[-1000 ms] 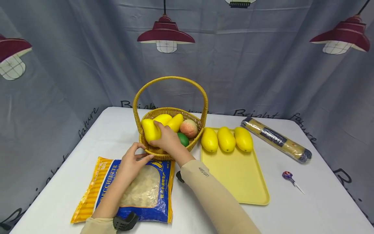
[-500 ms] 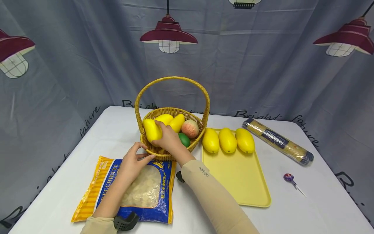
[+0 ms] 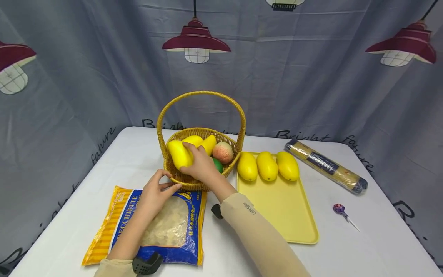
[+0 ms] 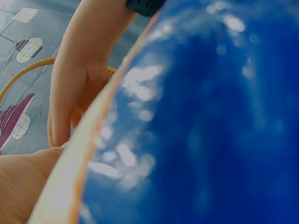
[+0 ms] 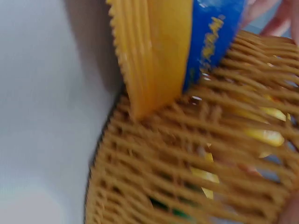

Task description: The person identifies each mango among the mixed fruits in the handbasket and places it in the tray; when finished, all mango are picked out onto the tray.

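Note:
In the head view a wicker basket [image 3: 169, 174] with a tall handle holds yellow mangoes, a peach [image 3: 222, 152] and a green fruit [image 3: 218, 165]. My right hand [image 3: 200, 165] reaches over its front rim and grips a yellow mango [image 3: 179, 154] at the left side, thumb and fingers around its near end. At the front-left rim, my left hand [image 3: 157, 192] holds the basket's edge between thumb and fingers. More yellow fruit [image 3: 209, 144] lies behind the gripped mango. The right wrist view shows the woven basket wall [image 5: 187, 154] close up; neither hand's grip shows clearly there.
A blue and yellow pasta bag [image 3: 173, 223] lies under my left forearm, against the basket's front. Right of the basket, a yellow tray [image 3: 277, 207] bears three mangoes [image 3: 267, 166] along its far end. Further right are a spaghetti pack [image 3: 325, 166] and a lollipop [image 3: 340, 209].
The gripped mango has shifted slightly to the right within the basket, and my right forearm has moved a little rightward. My left hand stays at the rim. The head view wobbles slightly.

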Tool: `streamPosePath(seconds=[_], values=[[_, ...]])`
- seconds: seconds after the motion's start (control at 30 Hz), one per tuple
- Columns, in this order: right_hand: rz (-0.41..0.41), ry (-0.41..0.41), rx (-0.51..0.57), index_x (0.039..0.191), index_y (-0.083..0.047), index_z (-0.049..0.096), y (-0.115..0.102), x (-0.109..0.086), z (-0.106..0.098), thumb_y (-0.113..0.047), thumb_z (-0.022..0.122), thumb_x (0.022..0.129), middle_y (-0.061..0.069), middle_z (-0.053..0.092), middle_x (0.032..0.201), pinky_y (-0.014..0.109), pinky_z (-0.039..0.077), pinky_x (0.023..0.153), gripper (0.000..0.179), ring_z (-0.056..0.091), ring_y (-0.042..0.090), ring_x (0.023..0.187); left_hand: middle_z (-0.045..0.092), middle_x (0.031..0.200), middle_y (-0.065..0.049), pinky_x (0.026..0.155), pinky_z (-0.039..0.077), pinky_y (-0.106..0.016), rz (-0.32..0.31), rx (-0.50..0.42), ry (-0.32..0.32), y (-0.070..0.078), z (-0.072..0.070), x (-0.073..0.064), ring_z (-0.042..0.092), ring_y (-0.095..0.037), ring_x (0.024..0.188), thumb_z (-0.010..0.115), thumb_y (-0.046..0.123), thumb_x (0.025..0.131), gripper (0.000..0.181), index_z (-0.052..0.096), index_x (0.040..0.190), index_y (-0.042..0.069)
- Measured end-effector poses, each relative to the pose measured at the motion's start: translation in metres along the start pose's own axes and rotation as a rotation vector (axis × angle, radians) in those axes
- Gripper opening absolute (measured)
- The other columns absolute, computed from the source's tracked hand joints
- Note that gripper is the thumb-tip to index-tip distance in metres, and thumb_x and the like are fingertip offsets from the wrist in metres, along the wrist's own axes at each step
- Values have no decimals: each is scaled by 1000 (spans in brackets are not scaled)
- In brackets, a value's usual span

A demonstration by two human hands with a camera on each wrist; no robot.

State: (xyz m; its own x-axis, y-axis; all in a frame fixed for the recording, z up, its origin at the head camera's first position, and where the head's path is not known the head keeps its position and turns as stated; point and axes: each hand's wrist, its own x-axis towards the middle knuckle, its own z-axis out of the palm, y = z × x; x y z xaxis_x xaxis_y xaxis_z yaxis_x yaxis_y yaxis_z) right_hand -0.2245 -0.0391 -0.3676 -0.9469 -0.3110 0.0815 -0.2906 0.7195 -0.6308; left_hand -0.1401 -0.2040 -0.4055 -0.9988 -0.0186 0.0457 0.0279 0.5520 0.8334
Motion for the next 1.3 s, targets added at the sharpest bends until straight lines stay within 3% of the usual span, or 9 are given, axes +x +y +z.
streamPosePath(seconds=[0.23,0.37,0.5,0.67,0.87,1.13,1.3], values=[[-72,89,7,149,-36,33,6,-31,-36,-33,76,80,8,47,117,37,48,71,81,54,23,84,44,141,-15,77,52,-42,-16,14,-8,0,0,0,59,-33,115,69,44,88,47,47,117,15],[-99,132,-1,148,-37,32,10,-57,-56,-33,76,81,6,46,118,35,47,71,81,53,20,89,48,138,-15,73,51,-39,-17,19,0,-2,0,-3,60,-33,114,70,43,88,45,46,115,16],[-96,175,23,148,-41,31,17,-84,-78,-31,78,81,5,45,115,33,48,66,82,52,20,83,49,137,-15,71,49,-37,-10,23,4,-4,-1,-6,61,-32,113,69,46,87,47,46,116,16],[-50,232,53,146,-43,32,34,-116,-100,-28,79,80,4,45,112,31,51,69,83,53,20,90,49,138,-14,72,49,-38,-14,33,-5,-6,-1,-7,60,-32,114,67,50,87,50,46,118,17],[62,286,29,146,-37,37,61,-144,-110,-28,81,77,4,47,109,32,49,69,83,54,22,90,53,134,-16,74,50,-38,-20,33,-18,-3,-1,-6,60,-32,114,65,56,85,57,45,120,16],[227,226,-119,145,-29,41,82,-163,-105,-35,80,75,11,46,106,33,41,59,81,48,23,67,60,126,-20,73,50,-38,-37,44,-23,1,-2,-5,61,-33,113,65,55,85,58,44,122,15],[291,184,-182,143,-28,45,87,-169,-102,-37,81,74,11,47,105,34,41,61,78,49,23,67,58,128,-21,72,51,-37,-23,44,-34,3,1,0,60,-33,113,65,55,86,59,44,122,14]])
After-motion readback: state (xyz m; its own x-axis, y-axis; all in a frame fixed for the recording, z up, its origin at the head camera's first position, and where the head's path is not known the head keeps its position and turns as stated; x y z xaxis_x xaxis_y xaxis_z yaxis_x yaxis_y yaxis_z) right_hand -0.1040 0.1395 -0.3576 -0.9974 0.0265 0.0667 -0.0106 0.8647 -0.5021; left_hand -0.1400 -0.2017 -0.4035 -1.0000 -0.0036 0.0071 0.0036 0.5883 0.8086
